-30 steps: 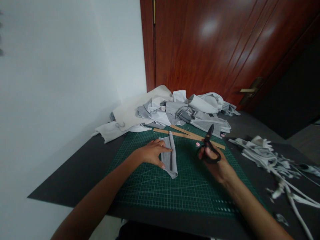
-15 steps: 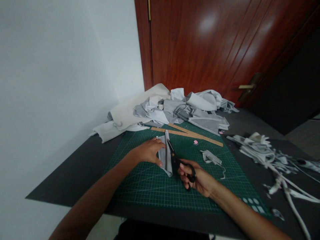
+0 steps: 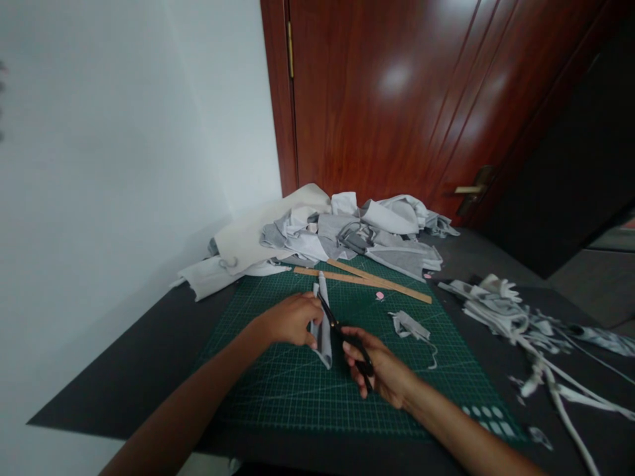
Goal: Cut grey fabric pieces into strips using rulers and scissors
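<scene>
A narrow grey fabric strip lies lengthwise on the green cutting mat. My left hand presses on the strip's left side, fingers curled down onto the cloth. My right hand grips black scissors by the handles. Their blades run along the strip's right edge, pointing away from me. A small grey offcut rests on the mat to the right.
A heap of grey and white cloth fills the back of the dark table. Two wooden rulers lie in front of it. Cut strips and scraps are scattered at the right. A white wall stands left, a red-brown door behind.
My right hand brought the scissors from the right of the mat over to the strip, and the blades now lie further along its edge. A small offcut has come into view on the mat.
</scene>
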